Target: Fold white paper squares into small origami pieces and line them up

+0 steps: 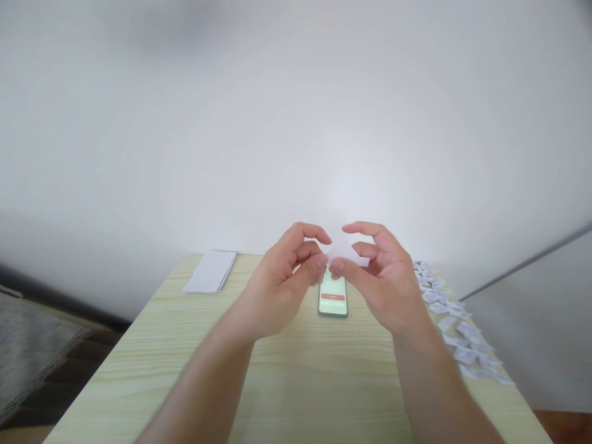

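Note:
A small folded piece of white paper point(345, 248) is held up between my two hands, above the table. My left hand point(296, 265) pinches its left corner between thumb and fingers. With thumb and fingers, my right hand point(382, 268) grips the paper from the lower right, its index finger raised and curved. The paper looks roughly triangular, and part of it is hidden behind my fingers. Below and behind the hands lies a phone point(333, 305) with a lit screen and a red bar on it, its upper part covered by my hands.
A stack of white paper sheets point(210, 271) lies at the back left of the light wooden table point(319, 382). Along the right edge are many small folded white papers point(467, 354). A white wall point(296, 123) rises directly behind the table.

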The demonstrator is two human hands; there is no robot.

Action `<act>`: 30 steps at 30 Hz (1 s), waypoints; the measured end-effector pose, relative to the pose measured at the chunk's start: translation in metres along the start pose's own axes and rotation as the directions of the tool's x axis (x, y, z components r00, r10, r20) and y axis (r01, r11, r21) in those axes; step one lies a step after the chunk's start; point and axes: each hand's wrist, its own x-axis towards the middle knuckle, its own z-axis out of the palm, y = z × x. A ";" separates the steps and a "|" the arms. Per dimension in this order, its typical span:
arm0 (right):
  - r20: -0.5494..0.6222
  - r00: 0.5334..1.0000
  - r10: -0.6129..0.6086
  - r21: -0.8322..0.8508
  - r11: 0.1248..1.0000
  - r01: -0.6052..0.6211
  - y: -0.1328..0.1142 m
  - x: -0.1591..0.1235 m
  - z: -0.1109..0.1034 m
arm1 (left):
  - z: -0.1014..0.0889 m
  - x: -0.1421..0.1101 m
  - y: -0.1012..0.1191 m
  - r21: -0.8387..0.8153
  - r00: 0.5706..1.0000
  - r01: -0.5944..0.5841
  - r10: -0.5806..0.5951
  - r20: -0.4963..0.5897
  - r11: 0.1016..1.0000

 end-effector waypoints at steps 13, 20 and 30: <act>0.026 0.999 -0.028 -0.030 0.999 0.029 -0.003 0.005 -0.012 | -0.019 -0.003 0.000 -0.040 0.998 -0.043 0.042 -0.045 0.998; 0.050 0.999 -0.016 -0.112 0.993 0.021 -0.005 0.005 -0.013 | -0.025 0.004 -0.002 0.092 0.992 0.116 -0.110 -0.068 0.989; 0.084 0.995 -0.056 -0.067 0.996 0.061 -0.001 0.004 -0.012 | -0.015 0.012 -0.009 -0.005 0.988 0.154 -0.154 -0.019 0.988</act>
